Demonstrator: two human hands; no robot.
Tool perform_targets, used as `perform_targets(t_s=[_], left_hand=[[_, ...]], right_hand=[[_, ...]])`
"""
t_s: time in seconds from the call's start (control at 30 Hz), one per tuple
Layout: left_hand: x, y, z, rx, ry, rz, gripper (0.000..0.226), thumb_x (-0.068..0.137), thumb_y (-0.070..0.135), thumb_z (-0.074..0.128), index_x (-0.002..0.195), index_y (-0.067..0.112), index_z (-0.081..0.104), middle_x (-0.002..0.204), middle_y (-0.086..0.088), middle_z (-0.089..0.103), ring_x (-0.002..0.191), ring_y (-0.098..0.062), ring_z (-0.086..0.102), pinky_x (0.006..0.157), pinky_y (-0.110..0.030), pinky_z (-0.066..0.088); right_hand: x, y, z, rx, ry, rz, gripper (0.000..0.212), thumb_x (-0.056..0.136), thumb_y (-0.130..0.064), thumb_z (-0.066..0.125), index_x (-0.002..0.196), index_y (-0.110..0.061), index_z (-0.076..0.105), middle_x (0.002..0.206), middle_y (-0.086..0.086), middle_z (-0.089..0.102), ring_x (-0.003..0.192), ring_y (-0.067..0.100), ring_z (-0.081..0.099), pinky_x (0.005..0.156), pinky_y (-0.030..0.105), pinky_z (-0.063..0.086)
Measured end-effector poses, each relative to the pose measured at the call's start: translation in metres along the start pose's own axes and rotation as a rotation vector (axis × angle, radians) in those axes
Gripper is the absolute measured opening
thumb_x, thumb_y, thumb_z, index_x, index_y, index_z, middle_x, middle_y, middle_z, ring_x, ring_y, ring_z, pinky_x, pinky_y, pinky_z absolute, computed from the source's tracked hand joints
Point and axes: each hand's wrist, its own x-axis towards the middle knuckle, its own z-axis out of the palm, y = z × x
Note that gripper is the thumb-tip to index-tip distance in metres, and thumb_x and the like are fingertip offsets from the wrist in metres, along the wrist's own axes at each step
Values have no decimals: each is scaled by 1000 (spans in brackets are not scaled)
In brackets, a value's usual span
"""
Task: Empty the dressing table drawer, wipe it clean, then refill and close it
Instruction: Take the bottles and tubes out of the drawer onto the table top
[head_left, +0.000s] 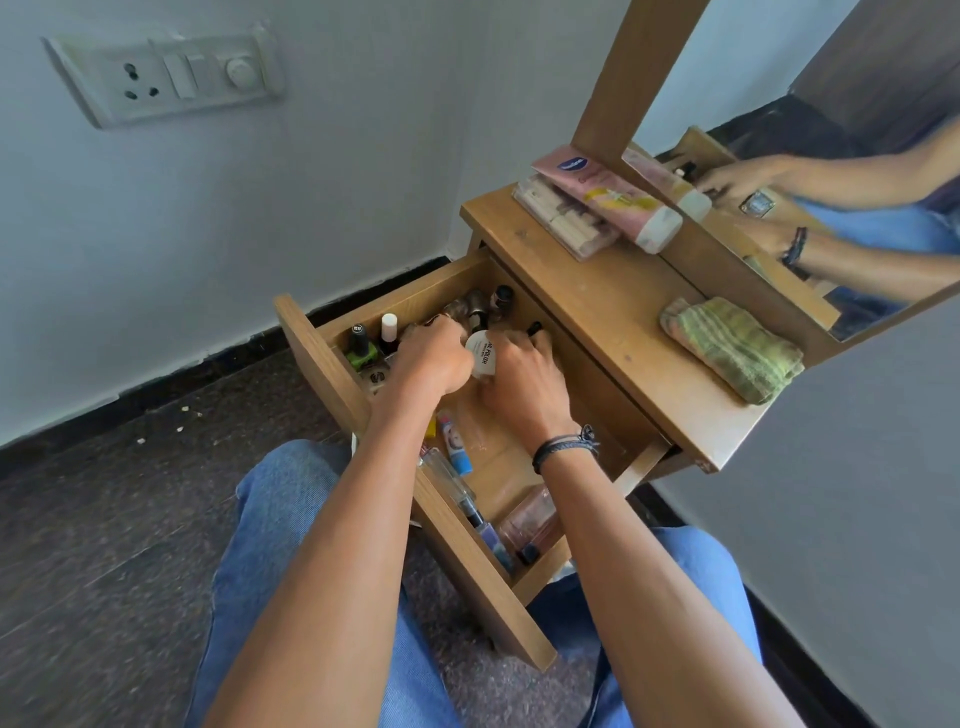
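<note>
Both hands are down in the open drawer (400, 293) in the middle of the frame. The left hand (427, 359) is curled like a fist. The right hand (521, 378) has bent fingers. A white nail polish bottle (481, 354) lies between them and touches both, but it is too hard to tell which hand holds it, or if either does.

More small bottles stand at the far end of the drawer, like a green nail polish (362, 353) with a black cap. A blue tube (458, 453) and a clear bottle (451, 475) lie at the near end.

On the table top (597, 312) to the right lie a green striped cloth (732, 349) and a pink tube (608, 196), which rests on a clear box (558, 218). The mirror (841, 130) stands at the upper right.
</note>
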Motion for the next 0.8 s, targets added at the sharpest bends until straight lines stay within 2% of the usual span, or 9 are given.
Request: perform_targets(t_s=[0.13,0.23,0.37,0.43,0.5,0.57,0.67,0.73,0.8], left_hand=[[-1,1,-1,5,-13,-7,44,100,8,40,142,15,52,140,-16,56,128,-35,53,102,-46,47],[1,-1,-2,-30,-3,-18,42,102,9,36,140,15,55,139,-14,56,128,-34,51,100,-46,46],[7,-5,-8,-251,24,-56,39,104,23,36,133,31,60,136,-4,59,130,-30,49,106,-53,44],[9,-4,-10,-400,57,-71,35,104,36,34,123,37,63,127,1,65,125,-28,55,105,-54,45],[8,-1,-14,-535,88,-96,38,104,45,33,119,33,66,114,3,71,114,-24,63,102,-52,49],[5,4,-17,-621,98,-120,39,105,45,34,119,28,66,103,5,73,100,-19,67,96,-49,54],[4,7,-15,-633,87,-126,31,107,35,39,119,25,65,102,5,72,90,-15,66,93,-44,55],[2,9,-11,-574,66,-76,24,104,29,45,111,28,68,104,4,71,97,-19,67,94,-44,54],[1,11,-5,-455,35,-24,15,99,31,53,95,33,68,111,-1,71,106,-26,65,97,-48,53]], right_hand=[[4,-3,1,28,2,37,42,87,-19,63,129,-18,58,126,12,60,121,33,41,91,51,48],[1,-4,-2,92,40,53,46,87,-30,68,130,-18,59,126,12,60,120,33,41,89,50,48],[-12,-7,-8,177,170,72,53,82,-41,73,129,-18,60,123,9,59,114,29,45,88,46,49],[-21,-9,-15,213,243,78,55,81,-44,75,127,-18,61,122,7,59,110,25,46,88,41,48],[-31,-13,-24,287,299,86,56,80,-47,76,127,-19,62,121,4,58,108,21,46,87,38,48],[-40,-14,-36,364,351,87,55,79,-48,75,125,-21,63,120,0,56,107,18,46,86,36,48],[-47,-11,-57,425,438,86,52,78,-47,73,122,-21,64,117,-2,54,105,14,45,83,27,39],[-45,-2,-71,446,496,122,49,77,-43,73,120,-22,65,114,-1,53,104,15,45,82,25,33],[-37,12,-80,462,526,185,46,77,-40,74,119,-22,66,114,0,53,106,18,45,84,25,34]])
